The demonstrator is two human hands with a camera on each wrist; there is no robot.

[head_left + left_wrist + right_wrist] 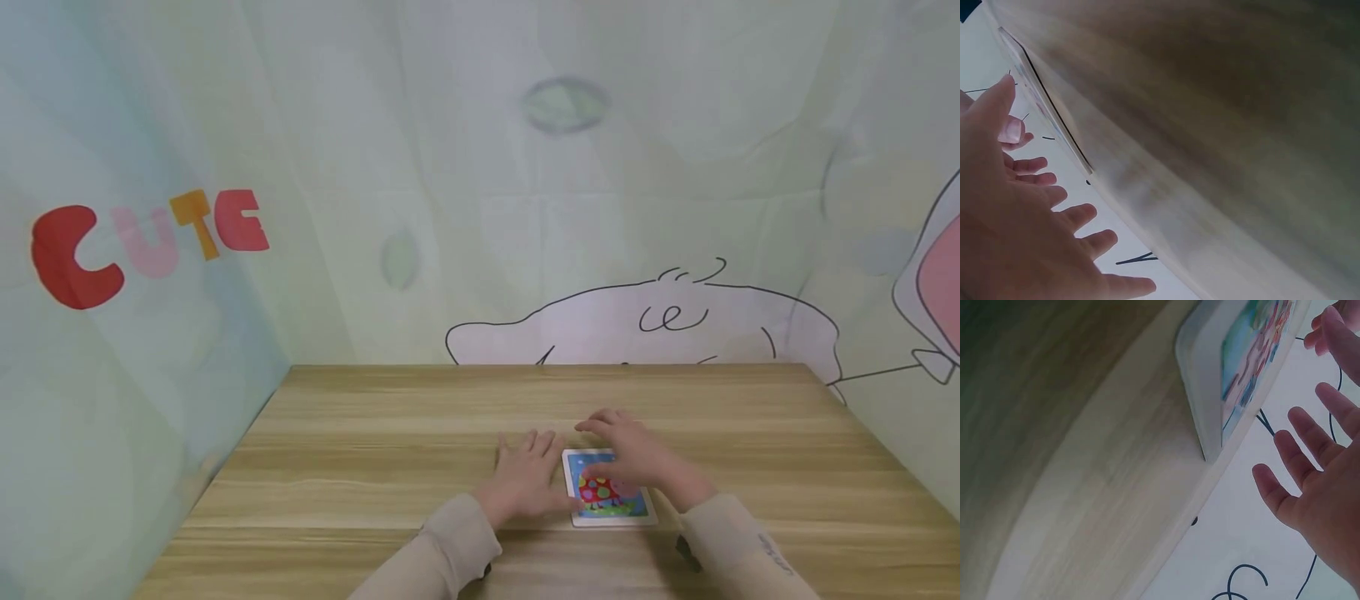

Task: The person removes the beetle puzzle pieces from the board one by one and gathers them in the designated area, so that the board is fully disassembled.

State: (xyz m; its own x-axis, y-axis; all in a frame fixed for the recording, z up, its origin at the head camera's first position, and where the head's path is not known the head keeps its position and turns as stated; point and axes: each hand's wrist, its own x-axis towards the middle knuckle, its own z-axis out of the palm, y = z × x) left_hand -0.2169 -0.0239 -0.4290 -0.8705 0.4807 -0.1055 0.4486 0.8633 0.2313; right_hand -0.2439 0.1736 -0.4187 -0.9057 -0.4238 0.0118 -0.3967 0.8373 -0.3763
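- Pale sleeves with folded cuffs.
- Left hand, fingers spread, holding nothing, beside a flat, square, white-bordered picture board.
- Right hand, empty, fingers loosely extended, above the board.
- Wood-grained surface beneath.
- Creased, printed backdrop behind.

The right hand spreads its fingers near a card. Blurred, the card seems printed in red and blue

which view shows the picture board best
The head view: the picture board shows from above, though the right hand hides part. The left wrist view gives mostly its thin edge; the right wrist view, a slanted face cut off by the frame.
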